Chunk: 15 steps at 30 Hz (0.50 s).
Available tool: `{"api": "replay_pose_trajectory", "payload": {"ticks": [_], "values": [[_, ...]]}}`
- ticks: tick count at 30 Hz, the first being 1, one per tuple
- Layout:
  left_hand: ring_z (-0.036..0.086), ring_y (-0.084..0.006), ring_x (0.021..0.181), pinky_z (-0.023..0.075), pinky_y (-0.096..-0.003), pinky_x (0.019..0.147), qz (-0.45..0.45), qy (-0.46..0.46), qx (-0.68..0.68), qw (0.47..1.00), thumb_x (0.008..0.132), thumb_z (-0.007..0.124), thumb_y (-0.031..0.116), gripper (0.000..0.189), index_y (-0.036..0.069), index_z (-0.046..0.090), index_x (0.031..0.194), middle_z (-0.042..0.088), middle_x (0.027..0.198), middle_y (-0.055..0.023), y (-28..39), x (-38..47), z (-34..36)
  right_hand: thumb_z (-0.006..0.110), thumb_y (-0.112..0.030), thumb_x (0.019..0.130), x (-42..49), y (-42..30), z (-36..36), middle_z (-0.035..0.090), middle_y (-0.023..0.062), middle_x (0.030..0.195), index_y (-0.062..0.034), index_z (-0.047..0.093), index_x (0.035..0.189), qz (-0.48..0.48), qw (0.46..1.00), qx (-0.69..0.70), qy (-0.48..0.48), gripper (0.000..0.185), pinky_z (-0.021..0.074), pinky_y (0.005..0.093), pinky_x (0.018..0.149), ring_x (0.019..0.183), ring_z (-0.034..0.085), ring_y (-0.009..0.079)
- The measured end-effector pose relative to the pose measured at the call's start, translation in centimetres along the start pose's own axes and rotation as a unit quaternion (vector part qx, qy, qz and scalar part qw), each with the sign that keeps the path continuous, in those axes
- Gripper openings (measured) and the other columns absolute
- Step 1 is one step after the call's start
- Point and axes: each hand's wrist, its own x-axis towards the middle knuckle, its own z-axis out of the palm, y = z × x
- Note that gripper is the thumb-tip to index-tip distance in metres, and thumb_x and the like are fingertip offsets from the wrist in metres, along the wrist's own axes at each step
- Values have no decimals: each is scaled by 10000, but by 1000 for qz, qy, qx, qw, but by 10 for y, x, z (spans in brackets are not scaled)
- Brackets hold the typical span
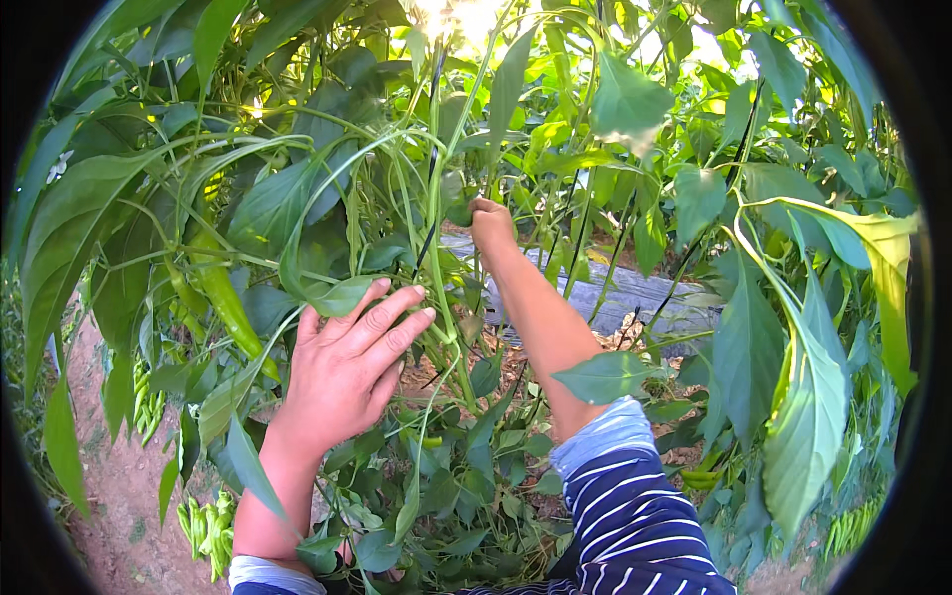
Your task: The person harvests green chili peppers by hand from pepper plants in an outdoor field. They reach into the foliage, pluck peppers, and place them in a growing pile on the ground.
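My left hand (349, 364) lies against pepper plant foliage, back up, fingers somewhat apart, touching a green leaf (346, 296). Nothing shows in its grasp. Farther in, my right hand (492, 227) reaches among the stems with its fingers curled. A dark green shape, leaf or fruit, sits at those fingertips; what they hold is hidden. Between the hands rises a thick green main stem (435, 201), with a black support string (426, 249) beside it. Left of my left hand hangs a long green pepper (230, 305), partly covered by leaves.
Picked green peppers lie in piles on bare soil at lower left (208, 529), with another pile (149, 401) behind. More peppers (851, 526) lie at lower right. Grey plastic mulch film (595, 294) runs behind the stems. A large drooping leaf (811, 424) hangs close on the right.
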Motion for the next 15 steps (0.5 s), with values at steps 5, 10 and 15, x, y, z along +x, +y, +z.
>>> {"api": "replay_pose_trajectory", "payload": {"ticks": [5,10,15], "values": [[515,-223,1255,345,-454,920,-1,-9,-4,1000,760,644,103,569,222,570,1311,515,1397,25,-1,-1,1,472,-154,899,32,-46,-18,667,247,984,-30,640,1062,-212,940,-264,41,265,510,450,834,955,629,412],[464,-285,1291,242,-490,1072,-11,-15,-22,1000,694,709,90,634,209,579,1302,525,1386,1,1,2,4,649,-354,871,66,-81,4,623,179,1227,-78,588,1266,-61,952,-285,-97,485,497,403,916,1047,635,336],[501,-245,1264,295,-462,1019,-7,-14,-5,1000,739,652,81,573,217,583,1291,533,1374,13,3,4,1,743,-259,845,57,-57,-4,654,103,1026,18,628,1148,-68,998,-7,-11,426,446,360,779,901,579,189]]}}
